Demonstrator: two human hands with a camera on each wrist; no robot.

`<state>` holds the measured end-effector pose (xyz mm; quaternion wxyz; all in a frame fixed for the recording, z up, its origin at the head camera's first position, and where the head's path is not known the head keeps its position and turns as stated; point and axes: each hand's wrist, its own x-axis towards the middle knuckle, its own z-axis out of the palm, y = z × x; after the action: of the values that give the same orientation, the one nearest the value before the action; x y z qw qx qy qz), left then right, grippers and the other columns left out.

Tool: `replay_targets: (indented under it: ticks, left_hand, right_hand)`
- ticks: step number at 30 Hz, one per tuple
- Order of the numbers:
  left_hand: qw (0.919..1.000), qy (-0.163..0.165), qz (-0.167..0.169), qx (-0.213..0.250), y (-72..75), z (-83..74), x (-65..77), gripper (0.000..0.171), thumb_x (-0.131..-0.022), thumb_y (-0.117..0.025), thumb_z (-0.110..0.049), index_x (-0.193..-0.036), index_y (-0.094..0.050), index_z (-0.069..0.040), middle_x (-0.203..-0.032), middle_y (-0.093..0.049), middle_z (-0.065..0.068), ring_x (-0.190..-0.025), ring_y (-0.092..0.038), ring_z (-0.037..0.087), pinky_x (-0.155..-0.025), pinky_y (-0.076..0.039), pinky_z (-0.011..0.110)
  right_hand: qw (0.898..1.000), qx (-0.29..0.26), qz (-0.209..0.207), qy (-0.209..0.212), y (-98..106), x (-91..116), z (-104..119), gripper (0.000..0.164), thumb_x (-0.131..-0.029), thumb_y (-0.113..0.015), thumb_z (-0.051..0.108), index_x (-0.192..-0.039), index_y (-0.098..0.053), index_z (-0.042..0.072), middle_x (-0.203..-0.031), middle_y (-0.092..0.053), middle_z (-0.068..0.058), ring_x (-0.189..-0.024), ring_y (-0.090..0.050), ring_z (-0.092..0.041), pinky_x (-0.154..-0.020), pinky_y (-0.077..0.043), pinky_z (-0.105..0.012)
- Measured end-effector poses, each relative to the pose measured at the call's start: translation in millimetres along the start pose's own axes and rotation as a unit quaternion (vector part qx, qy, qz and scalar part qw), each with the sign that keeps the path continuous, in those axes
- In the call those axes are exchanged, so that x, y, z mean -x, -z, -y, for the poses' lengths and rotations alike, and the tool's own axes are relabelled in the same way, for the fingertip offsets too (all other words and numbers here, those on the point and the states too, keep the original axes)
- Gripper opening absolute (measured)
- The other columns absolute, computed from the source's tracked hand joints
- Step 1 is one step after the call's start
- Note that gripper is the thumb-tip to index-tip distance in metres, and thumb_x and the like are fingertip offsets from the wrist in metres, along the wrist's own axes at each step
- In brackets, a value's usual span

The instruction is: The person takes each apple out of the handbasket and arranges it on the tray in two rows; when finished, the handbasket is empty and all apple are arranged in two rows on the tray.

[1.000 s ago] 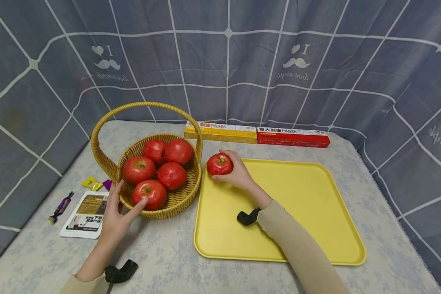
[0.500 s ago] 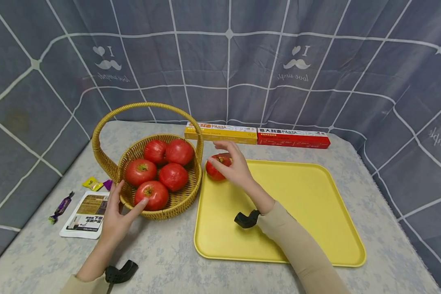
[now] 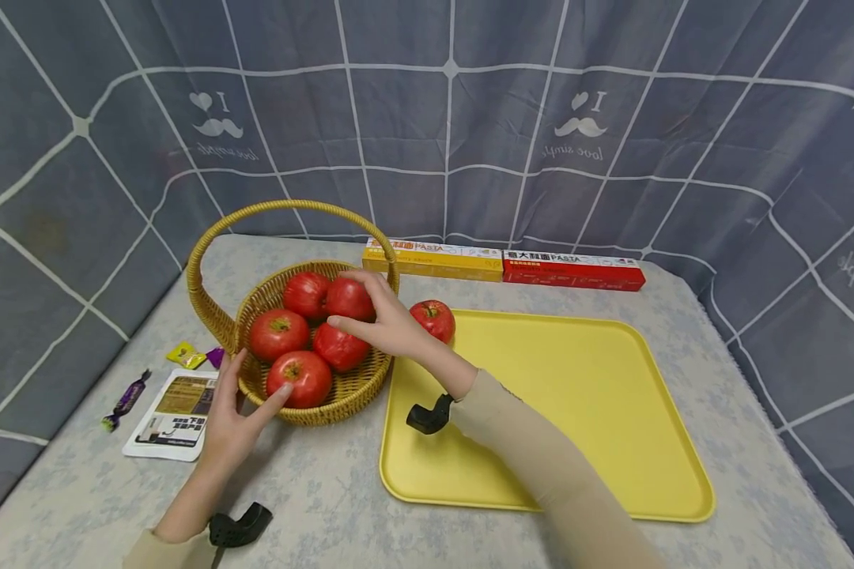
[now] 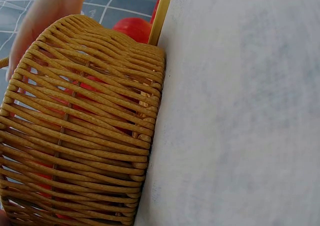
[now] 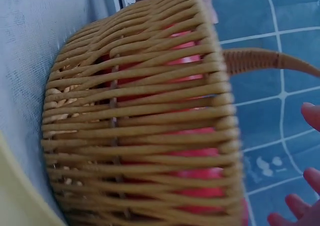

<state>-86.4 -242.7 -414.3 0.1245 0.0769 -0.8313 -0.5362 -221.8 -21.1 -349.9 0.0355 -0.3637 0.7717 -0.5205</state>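
Note:
A wicker basket (image 3: 338,399) with a tall arched handle holds several red apples (image 3: 279,333). My left hand (image 3: 231,415) touches its front left rim, fingers and thumb spread wide, the thumb near the front apple (image 3: 299,379). My right hand (image 3: 394,322) reaches over the basket's right rim, thumb and fingers apart above the right-hand apples (image 3: 341,348). In the right wrist view its fingers (image 5: 312,178) show beyond the rim with nothing between them. Another red apple (image 3: 434,319) sits at the back left corner of the yellow tray (image 3: 555,411).
Behind the tray lie a yellow pasta box (image 3: 434,262) and a red pasta box (image 3: 572,271), end to end. Left of the basket are a white packet (image 3: 174,415), a purple wrapped candy (image 3: 126,401) and a yellow wrapped candy (image 3: 186,356). A grey curtain (image 3: 413,118) hangs behind.
My right hand has let go of the apple on the tray, lifted, and moved left over the basket. My left hand has stayed at the basket's rim.

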Motion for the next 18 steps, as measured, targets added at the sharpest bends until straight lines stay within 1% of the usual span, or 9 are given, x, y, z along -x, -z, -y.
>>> replay_targets:
  ticks: [2, 5, 8, 12, 18]
  left_hand:
    - [1.0000, -0.001, 0.000, -0.002, -0.3, 0.0, 0.2, 0.086, -0.085, -0.070, -0.021, -0.151, -0.015, -0.009, -0.156, 0.006, 0.010, -0.141, -0.002, 0.026, -0.110, -0.018, 0.050]
    - [1.0000, -0.004, 0.000, -0.002, -0.4, 0.4, 0.2, 0.086, -0.085, -0.070, -0.020, -0.151, -0.016, -0.009, -0.156, 0.006, 0.010, -0.141, -0.002, 0.026, -0.110, -0.018, 0.050]
    - [1.0000, -0.005, 0.000, -0.004, -0.3, 1.3, 0.0, 0.086, -0.085, -0.070, -0.020, -0.151, -0.015, -0.008, -0.156, 0.006, 0.011, -0.141, -0.002, 0.027, -0.110, -0.018, 0.050]
    - [1.0000, -0.004, 0.002, -0.009, 0.0, 1.6, -0.4, 0.087, -0.085, -0.069, -0.021, -0.151, -0.015, -0.008, -0.155, 0.006, 0.012, -0.141, -0.001, 0.028, -0.110, -0.018, 0.050]
    - [1.0000, -0.003, -0.001, -0.007, -0.2, 0.3, -0.2, 0.086, -0.084, -0.070, -0.021, -0.151, -0.016, -0.008, -0.155, 0.006, 0.012, -0.141, -0.001, 0.027, -0.110, -0.018, 0.050]
  right_hand:
    - [1.000, 0.013, 0.009, -0.014, -6.0, -5.6, -4.0, 0.065, -0.087, -0.067, 0.031, -0.140, -0.033, 0.014, -0.142, -0.031, -0.007, -0.125, -0.039, -0.024, -0.096, -0.044, -0.039]
    - [0.999, 0.021, 0.000, -0.036, -13.2, -12.3, -9.4, 0.070, -0.086, -0.067, 0.033, -0.142, -0.030, 0.015, -0.146, -0.026, -0.004, -0.128, -0.035, -0.022, -0.097, -0.042, -0.038]
    - [0.997, 0.022, -0.015, -0.068, -18.6, -17.2, -13.6, 0.074, -0.085, -0.068, 0.034, -0.144, -0.027, 0.016, -0.150, -0.020, -0.004, -0.129, -0.033, -0.022, -0.099, -0.041, -0.042]
    - [0.994, 0.027, -0.025, -0.098, -23.8, -23.2, -16.3, 0.078, -0.084, -0.068, 0.036, -0.146, -0.025, 0.016, -0.151, -0.017, -0.006, -0.131, -0.030, -0.024, -0.100, -0.038, -0.047]
    - [0.990, 0.027, -0.046, -0.128, -27.0, -27.8, -17.0, 0.078, -0.082, -0.070, 0.036, -0.144, -0.028, 0.015, -0.141, -0.035, -0.008, -0.128, -0.034, -0.022, -0.096, -0.043, -0.044]
